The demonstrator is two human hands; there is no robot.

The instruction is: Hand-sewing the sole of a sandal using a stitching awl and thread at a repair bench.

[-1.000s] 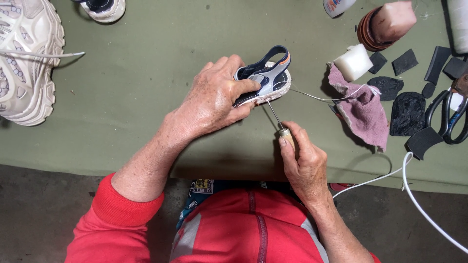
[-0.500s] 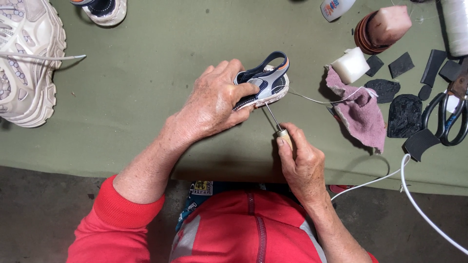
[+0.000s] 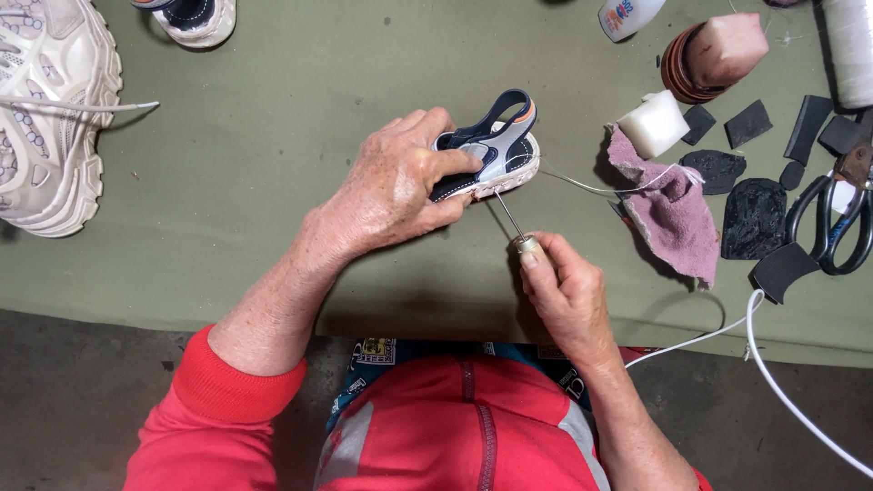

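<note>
A small child's sandal, dark blue and grey with a white sole, lies on its side over the green table cloth. My left hand grips it from the left, thumb pressed on the upper. My right hand holds a stitching awl by its handle; the thin metal needle points up-left and its tip meets the sandal's sole edge. A white thread runs from the sandal toward the right.
A white sneaker sits far left, another shoe at the top. On the right lie a pink rag, a white wax block, black rubber pieces, scissors, and a white cable.
The hands and sandal stay almost in place. The sandal has shifted slightly up in view, with the awl needle still at the sole edge.
</note>
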